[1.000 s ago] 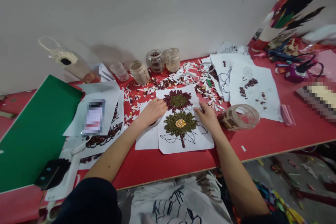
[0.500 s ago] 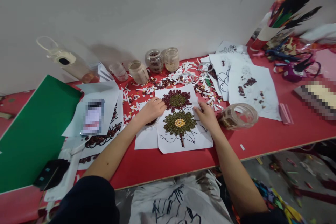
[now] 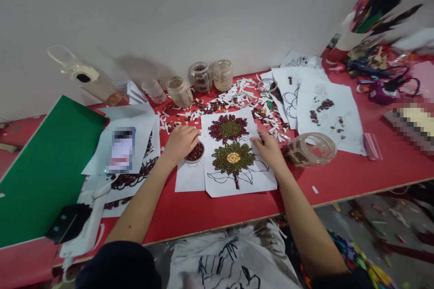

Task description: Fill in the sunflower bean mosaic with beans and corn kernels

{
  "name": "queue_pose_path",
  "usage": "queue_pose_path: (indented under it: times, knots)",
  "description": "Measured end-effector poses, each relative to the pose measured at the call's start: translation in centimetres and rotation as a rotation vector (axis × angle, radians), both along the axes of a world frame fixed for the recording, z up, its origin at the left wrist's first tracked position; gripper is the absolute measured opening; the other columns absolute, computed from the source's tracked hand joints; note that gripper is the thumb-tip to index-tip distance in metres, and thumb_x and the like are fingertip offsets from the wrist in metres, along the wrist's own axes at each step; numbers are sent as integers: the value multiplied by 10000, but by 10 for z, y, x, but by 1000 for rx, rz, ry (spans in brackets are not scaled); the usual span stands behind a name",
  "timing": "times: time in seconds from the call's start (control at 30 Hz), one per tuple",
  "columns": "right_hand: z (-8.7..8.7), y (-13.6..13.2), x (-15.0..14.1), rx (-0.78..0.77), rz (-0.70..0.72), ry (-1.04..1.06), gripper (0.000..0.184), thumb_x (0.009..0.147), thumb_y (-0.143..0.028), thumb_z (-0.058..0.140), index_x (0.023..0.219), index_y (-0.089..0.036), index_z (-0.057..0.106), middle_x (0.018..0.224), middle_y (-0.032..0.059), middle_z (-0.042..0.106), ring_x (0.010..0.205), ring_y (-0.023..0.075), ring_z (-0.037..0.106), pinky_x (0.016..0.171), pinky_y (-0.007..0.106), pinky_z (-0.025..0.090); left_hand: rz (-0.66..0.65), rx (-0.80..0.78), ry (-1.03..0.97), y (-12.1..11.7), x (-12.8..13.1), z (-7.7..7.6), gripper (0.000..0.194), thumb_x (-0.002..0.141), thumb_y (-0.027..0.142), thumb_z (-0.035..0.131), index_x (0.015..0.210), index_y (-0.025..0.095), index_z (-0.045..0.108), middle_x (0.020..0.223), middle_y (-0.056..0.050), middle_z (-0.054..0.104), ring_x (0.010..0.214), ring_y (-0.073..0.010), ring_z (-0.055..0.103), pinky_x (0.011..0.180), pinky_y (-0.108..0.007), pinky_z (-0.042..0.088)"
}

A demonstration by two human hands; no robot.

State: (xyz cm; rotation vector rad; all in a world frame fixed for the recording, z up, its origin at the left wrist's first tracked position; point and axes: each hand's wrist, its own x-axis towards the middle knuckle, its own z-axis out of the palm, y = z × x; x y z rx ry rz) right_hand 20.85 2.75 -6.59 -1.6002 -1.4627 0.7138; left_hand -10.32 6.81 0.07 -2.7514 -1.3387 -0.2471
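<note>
A white sheet of paper (image 3: 217, 186) lies before me with two bean-covered flowers. The upper flower (image 3: 228, 128) has dark red petals around a green centre; the lower flower (image 3: 233, 158) has green petals and a yellow centre. Left of the sheet, a small round dish (image 3: 194, 151) holds dark red beans. My left hand (image 3: 182, 143) is at this dish's upper left rim, its fingers curled together; what is between the fingertips is hidden. My right hand (image 3: 270, 150) rests on the sheet's right edge, thumb and forefinger apart.
Glass jars (image 3: 200, 77) stand along the wall behind scattered paper scraps and beans (image 3: 217, 106). A tilted open jar (image 3: 310, 150) is right of my right hand. A phone (image 3: 120, 150) lies on papers at left, near a green board (image 3: 50, 171) and a power strip (image 3: 84, 230).
My left hand has moved left off the upper flower to the dish, uncovering the red beans in it. The right hand stays at the sheet's edge.
</note>
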Motion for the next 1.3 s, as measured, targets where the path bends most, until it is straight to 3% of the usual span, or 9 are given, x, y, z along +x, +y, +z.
queue_pose_path:
  times: [0.27, 0.53, 0.67, 0.83, 0.93, 1.0, 1.1, 1.3]
  knots:
    - [0, 0, 0, 12, 7, -13, 374, 851, -418, 538, 1116, -194, 677, 1013, 126, 757, 904, 289, 680, 834, 436, 516, -150, -116, 15, -17, 39, -9, 152, 1006, 234, 508, 1028, 218, 658, 986, -31, 695, 917, -201, 602, 837, -337, 445]
    - [-1, 1, 1, -2, 3, -20, 377, 846, -421, 543, 1104, -179, 673, 1013, 147, 748, 907, 294, 685, 832, 435, 510, -152, -108, 54, -10, 43, -10, 198, 1008, 204, 475, 936, 195, 659, 938, -51, 684, 889, -209, 585, 819, -346, 432]
    - [-1, 1, 1, -3, 3, -12, 376, 849, -430, 546, 1108, -190, 675, 1037, 142, 747, 929, 292, 682, 844, 436, 512, -72, -84, 29, -5, 33, -9, 160, 976, 197, 514, 889, 199, 648, 907, -36, 702, 868, -208, 610, 816, -344, 445]
    - [-1, 0, 0, -4, 11, 11, 373, 850, -422, 529, 1114, -197, 666, 1059, 126, 750, 939, 290, 687, 851, 440, 519, 174, 6, -57, 10, 4, 4, 134, 962, 213, 529, 910, 217, 653, 903, -47, 723, 871, -239, 639, 773, -357, 474]
    - [-1, 0, 0, -4, 8, 15, 392, 842, -429, 530, 1110, -176, 666, 1042, 140, 748, 931, 303, 684, 855, 460, 517, 285, 50, -91, 16, -7, 8, 198, 950, 158, 491, 987, 199, 681, 1039, -108, 722, 958, -286, 639, 772, -388, 486]
    - [0, 0, 0, -4, 5, 12, 414, 837, -439, 533, 1111, -158, 667, 1028, 156, 744, 918, 313, 680, 849, 472, 514, 263, 24, -90, 17, -5, 6, 209, 943, 160, 513, 1022, 214, 699, 1102, -90, 719, 995, -273, 643, 783, -372, 495]
    - [1, 0, 0, -5, 9, 11, 433, 836, -437, 528, 1113, -134, 666, 1026, 172, 740, 901, 314, 680, 837, 469, 514, 170, -52, -73, 15, 7, -4, 145, 946, 231, 575, 978, 242, 716, 994, -24, 742, 924, -213, 660, 780, -317, 503]
    - [3, 0, 0, -6, 17, 14, 362, 848, -415, 527, 1083, -182, 672, 1017, 132, 753, 894, 288, 681, 822, 437, 516, 114, -87, -20, 19, 22, -18, 126, 950, 249, 590, 933, 203, 706, 943, -49, 721, 915, -210, 654, 815, -329, 508]
